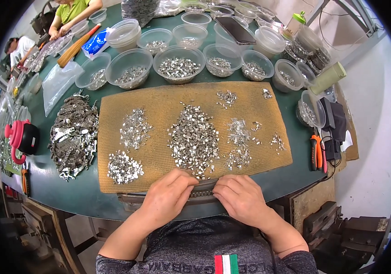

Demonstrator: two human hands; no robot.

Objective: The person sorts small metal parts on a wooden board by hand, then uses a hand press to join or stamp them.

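A short dark metal link strip (201,194) runs between my hands at the table's near edge, in front of a dark bar. My left hand (170,196) has its fingers bent together at the strip's left end; what its fingertips pinch is too small to tell. At the other end, my right hand (240,197) is closed, thumb and fingers gripping the strip. Just beyond them a tan textured mat (156,98) carries a large central heap of small silver metal links (193,139). Piles of thin silver pieces (237,132) and shiny flat pieces (124,168) lie around it.
Clear plastic bowls of metal parts (178,66) line the mat's far side, with a phone (235,30) resting on one. Linked metal strips (73,137) are heaped left, near a black-and-pink pot (23,139). Orange-handled pliers (316,150) lie right. Two other people work at far left.
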